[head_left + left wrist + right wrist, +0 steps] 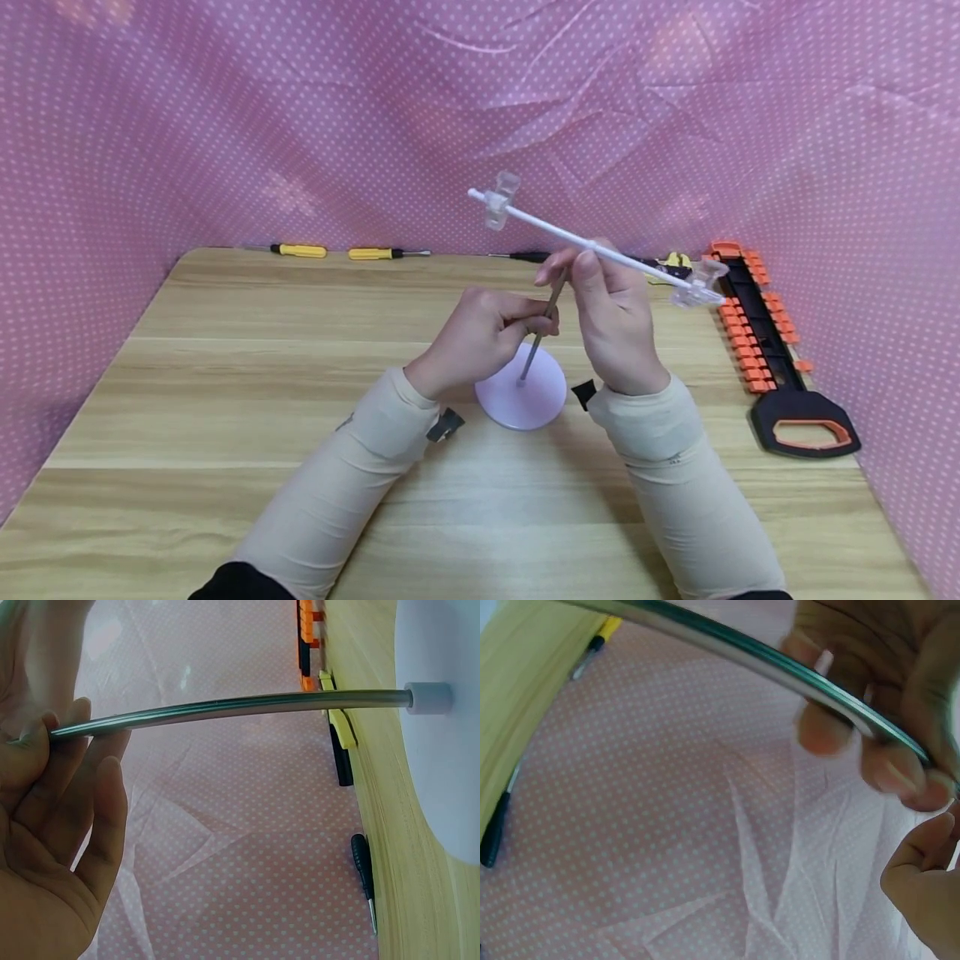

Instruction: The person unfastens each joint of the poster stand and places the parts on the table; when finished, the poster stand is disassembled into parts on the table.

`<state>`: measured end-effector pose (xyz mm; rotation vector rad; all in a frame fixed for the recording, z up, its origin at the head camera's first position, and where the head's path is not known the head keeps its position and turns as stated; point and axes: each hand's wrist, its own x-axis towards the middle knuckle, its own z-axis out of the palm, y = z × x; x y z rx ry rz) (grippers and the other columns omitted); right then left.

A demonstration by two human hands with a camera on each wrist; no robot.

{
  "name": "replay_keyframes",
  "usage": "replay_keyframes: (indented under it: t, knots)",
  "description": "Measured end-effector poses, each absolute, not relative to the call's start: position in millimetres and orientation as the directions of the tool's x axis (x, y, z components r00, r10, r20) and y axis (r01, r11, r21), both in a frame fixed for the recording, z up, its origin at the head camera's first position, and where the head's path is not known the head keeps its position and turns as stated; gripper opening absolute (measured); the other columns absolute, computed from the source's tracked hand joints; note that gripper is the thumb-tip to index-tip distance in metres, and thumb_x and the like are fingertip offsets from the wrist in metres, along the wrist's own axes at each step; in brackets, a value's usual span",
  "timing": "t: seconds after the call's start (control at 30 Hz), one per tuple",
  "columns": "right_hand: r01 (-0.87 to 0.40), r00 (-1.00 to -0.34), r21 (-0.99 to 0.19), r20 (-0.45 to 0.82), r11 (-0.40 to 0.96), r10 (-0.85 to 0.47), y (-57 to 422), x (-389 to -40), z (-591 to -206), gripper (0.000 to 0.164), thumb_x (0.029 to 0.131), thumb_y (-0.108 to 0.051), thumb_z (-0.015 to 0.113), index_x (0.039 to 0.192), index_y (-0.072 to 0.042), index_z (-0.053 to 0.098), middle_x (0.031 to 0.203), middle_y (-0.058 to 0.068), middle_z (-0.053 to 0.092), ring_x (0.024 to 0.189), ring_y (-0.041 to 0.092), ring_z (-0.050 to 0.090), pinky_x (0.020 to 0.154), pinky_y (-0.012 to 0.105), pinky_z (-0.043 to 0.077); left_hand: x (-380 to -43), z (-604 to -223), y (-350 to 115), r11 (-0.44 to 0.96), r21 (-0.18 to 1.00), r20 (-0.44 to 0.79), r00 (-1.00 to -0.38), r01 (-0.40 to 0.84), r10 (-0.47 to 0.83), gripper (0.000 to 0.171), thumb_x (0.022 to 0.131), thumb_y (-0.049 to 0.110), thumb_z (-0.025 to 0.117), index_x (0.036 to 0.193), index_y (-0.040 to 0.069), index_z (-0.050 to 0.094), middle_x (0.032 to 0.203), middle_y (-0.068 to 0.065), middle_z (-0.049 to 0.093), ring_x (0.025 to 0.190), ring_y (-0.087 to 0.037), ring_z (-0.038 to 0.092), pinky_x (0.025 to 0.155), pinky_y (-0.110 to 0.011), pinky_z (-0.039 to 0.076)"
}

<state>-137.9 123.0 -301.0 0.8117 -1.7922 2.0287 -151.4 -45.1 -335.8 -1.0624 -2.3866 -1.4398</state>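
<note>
A thin curved metal pole [225, 707] rises from a round white base [543, 400] on the table. My left hand [495, 333] pinches the pole partway up with thumb and fingers; the left wrist view shows the pinch at its left edge. My right hand [618, 321] is higher, at the pole's upper end. Its thumb and fingers grip a white rod [547, 226] near its middle, though the fingers partly hide the hold. The rod slants down to the right and carries a clear plastic clip [496, 208] at one end and another clear clip [701, 283] at the other.
Yellow-handled screwdrivers [302, 250] lie along the table's back edge, with a black-handled screwdriver [362, 862] farther right. A black rack with orange holders [765, 333] stretches along the right side. Pink dotted cloth [375, 125] surrounds the back and sides.
</note>
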Motion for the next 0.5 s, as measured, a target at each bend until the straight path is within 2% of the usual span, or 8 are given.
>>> replay_keyframes:
  t: [0.13, 0.5]
  knots:
    - [-0.598, -0.774, -0.774, 0.626, -0.209, -0.1, 126.3, -138.0, -296.8, 0.032, 0.106, -0.046, 0.056, 0.099, -0.018, 0.071, 0.094, -0.002, 0.072, 0.094, 0.016, 0.068, 0.089, 0.031, 0.052, -151.2, -335.1, -44.8, 0.283, 0.721, 0.453, -0.74, 0.632, 0.498, 0.015, 0.101, 0.004, 0.069, 0.104, 0.007, 0.084, 0.093, -0.003, 0.083, 0.088, -0.01, 0.079, 0.072, -0.021, 0.06]
    - [-0.592, -0.791, -0.793, 0.606, -0.144, -0.08, 132.6, -145.0, -299.1, 0.034, 0.105, -0.049, 0.057, 0.099, -0.019, 0.071, 0.093, -0.004, 0.074, 0.095, 0.016, 0.068, 0.087, 0.032, 0.047, -151.3, -336.1, -45.5, 0.272, 0.73, 0.446, -0.739, 0.627, 0.506, 0.016, 0.102, 0.004, 0.068, 0.105, 0.006, 0.084, 0.096, -0.005, 0.083, 0.091, -0.012, 0.08, 0.079, -0.021, 0.061]
